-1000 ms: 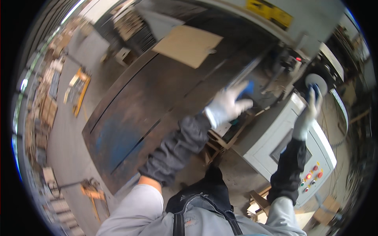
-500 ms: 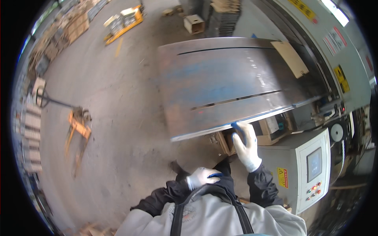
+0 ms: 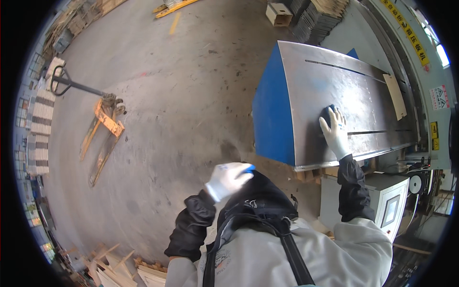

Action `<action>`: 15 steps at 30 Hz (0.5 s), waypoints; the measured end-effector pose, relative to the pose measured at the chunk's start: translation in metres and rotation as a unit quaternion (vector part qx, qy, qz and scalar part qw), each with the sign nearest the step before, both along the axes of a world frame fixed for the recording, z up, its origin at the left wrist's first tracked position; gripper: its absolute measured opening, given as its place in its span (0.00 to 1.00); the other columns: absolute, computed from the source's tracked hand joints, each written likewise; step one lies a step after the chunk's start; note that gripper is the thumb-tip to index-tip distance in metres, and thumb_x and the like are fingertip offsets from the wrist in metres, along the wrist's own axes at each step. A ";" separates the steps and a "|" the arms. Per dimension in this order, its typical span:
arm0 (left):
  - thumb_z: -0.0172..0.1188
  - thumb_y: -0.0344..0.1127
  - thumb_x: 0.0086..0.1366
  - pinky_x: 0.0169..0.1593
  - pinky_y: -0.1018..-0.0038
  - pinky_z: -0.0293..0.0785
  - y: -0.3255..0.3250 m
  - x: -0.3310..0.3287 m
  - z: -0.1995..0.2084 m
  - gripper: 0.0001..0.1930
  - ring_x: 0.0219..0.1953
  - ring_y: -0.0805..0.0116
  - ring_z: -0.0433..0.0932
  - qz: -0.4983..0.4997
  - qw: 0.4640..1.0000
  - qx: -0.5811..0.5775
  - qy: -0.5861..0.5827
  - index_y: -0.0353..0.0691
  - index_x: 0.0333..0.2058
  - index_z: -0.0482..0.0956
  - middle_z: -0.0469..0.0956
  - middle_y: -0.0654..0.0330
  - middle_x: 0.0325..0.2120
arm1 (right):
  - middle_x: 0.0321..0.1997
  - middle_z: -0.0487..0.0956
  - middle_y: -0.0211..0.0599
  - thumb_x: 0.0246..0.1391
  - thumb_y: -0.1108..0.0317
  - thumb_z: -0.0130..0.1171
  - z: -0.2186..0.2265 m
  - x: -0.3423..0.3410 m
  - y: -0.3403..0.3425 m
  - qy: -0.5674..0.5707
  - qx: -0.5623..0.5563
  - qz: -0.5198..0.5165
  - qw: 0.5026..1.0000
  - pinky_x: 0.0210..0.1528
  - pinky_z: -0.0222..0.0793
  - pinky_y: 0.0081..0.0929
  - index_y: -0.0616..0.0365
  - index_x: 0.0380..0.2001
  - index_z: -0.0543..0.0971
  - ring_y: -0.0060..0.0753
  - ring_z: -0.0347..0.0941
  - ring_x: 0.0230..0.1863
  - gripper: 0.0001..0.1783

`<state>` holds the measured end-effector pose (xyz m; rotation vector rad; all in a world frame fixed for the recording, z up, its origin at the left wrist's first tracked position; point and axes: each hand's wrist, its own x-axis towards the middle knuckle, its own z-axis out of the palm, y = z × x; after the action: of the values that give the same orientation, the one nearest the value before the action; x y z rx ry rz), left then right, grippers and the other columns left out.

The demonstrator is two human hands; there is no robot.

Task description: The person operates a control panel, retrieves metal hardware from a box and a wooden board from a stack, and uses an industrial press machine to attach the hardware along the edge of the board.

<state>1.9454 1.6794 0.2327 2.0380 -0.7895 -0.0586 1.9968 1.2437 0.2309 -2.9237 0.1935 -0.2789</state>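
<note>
Right hand [image 3: 336,133]: fingers spread over metal tabletop [image 3: 306,107]; tan board [image 3: 395,97] beyond, rightward. Left hand [image 3: 228,180]: blurred; orange pallet jack [image 3: 110,118] well left of it.

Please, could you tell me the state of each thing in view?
Left hand, gloved, fingers bent; whether it holds anything is unclear.
Right hand, gloved, open, over the metal table; contact unclear.
Pallet jack, parked, handle unheld.
Cardboard sheet, lying on the metal table.
Box, open at one end.
Screen, lit or dark unclear.
</note>
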 end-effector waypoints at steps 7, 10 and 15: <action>0.70 0.37 0.64 0.47 0.61 0.83 0.166 0.126 -0.042 0.13 0.41 0.49 0.87 0.157 0.972 0.170 0.042 0.36 0.43 0.87 0.88 0.49 0.39 | 0.79 0.60 0.59 0.69 0.43 0.54 -0.006 0.128 0.029 -0.011 -0.108 -0.046 0.993 0.81 0.40 0.59 0.66 0.74 0.62 0.59 0.51 0.81 0.43; 0.69 0.41 0.66 0.51 0.60 0.83 0.222 0.157 -0.080 0.14 0.43 0.49 0.87 0.227 0.931 0.252 0.133 0.38 0.45 0.88 0.88 0.49 0.41 | 0.80 0.59 0.57 0.67 0.45 0.56 -0.001 0.158 0.035 -0.006 -0.061 -0.054 0.997 0.82 0.38 0.57 0.65 0.74 0.62 0.58 0.50 0.82 0.43; 0.68 0.48 0.65 0.55 0.59 0.80 0.209 0.257 -0.116 0.18 0.48 0.51 0.86 0.219 0.877 0.336 0.266 0.43 0.48 0.88 0.89 0.52 0.42 | 0.82 0.56 0.54 0.65 0.47 0.60 0.012 0.193 0.035 0.032 -0.011 -0.154 0.987 0.82 0.37 0.56 0.65 0.75 0.60 0.57 0.48 0.83 0.46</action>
<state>2.2019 1.8879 0.1165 2.6167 0.0848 -0.6874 2.1899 1.2788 0.2432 -2.9179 0.6588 -0.2326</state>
